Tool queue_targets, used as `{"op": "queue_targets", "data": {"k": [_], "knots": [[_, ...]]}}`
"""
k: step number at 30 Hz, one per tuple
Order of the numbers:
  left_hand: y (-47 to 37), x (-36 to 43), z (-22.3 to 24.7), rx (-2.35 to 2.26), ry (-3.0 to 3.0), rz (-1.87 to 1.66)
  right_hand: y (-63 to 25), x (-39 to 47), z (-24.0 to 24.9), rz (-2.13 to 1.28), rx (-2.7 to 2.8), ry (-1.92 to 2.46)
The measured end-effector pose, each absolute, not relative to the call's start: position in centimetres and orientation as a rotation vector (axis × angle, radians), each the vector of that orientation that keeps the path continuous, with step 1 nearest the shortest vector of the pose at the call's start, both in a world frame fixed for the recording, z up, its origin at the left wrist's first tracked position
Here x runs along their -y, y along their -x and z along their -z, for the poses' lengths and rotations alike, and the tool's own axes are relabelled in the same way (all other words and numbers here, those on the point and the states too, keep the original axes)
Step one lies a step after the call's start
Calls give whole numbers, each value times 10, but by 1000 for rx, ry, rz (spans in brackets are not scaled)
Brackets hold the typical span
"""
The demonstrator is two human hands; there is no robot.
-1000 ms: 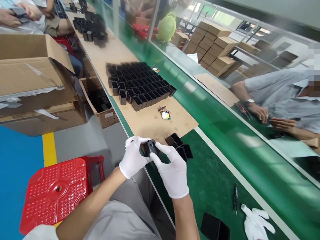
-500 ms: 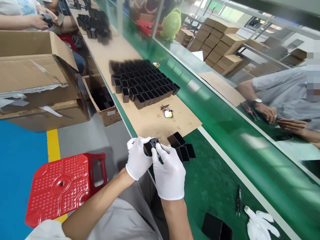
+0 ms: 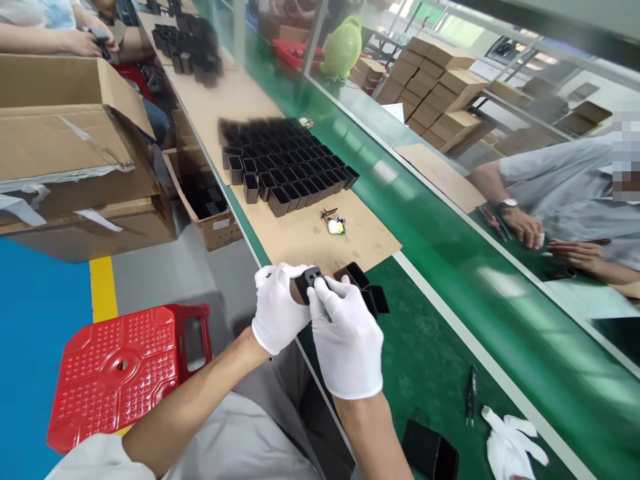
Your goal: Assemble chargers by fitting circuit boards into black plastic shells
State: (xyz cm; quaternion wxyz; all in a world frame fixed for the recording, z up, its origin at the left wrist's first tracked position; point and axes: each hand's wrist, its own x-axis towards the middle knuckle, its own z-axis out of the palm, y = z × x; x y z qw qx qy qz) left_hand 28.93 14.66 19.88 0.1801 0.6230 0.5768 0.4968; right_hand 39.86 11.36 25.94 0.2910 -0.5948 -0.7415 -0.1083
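Both of my hands wear white gloves and meet over the bench's near edge. My left hand is closed around a small black plastic housing. Its upper end, with small openings, shows between the fingers. My right hand pinches the same housing from the other side, thumb and fingertips against its top. The gloves hide most of the piece. Just beyond my right hand, a few open black boxes stand together, partly covered by it. Farther off, several rows of open black boxes stand on brown paper.
A small wired part lies on the brown paper. At lower right are a black tool, white gloves and a black box. A red stool and cardboard cartons stand left. Co-workers sit across and far left.
My right hand has shifted slightly right and turned a little, covering more of the nearby boxes. The housing stays held between both hands, raised slightly in view.
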Motion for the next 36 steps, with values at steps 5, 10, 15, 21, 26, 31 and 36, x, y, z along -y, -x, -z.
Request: {"op": "queue_targets", "data": {"k": [5, 10, 15, 21, 26, 31, 36], "knots": [[-291, -153, -192, -1595, -1804, -1382, -397, -119, -237, 387, 1904, 1587], [-292, -155, -181, -1573, -1836, -1420, -399, -119, -218, 465, 1908, 1500], [-291, -155, -177, -1594, -1847, -1413, -401, -120, -208, 481, 1923, 1415], [-288, -158, -183, -1578, -1873, -1450, -407, -121, -223, 451, 2001, 1352], [-283, -162, -184, -1556, -1879, -1481, -405, -120, -220, 362, 1993, 1320], [-282, -164, -176, -1576, -1871, -1475, -398, -125, -197, 339, 1938, 1301], [-281, -160, -193, -1545, -1896, -1539, -400, -120, -218, 391, 1879, 1247]]}}
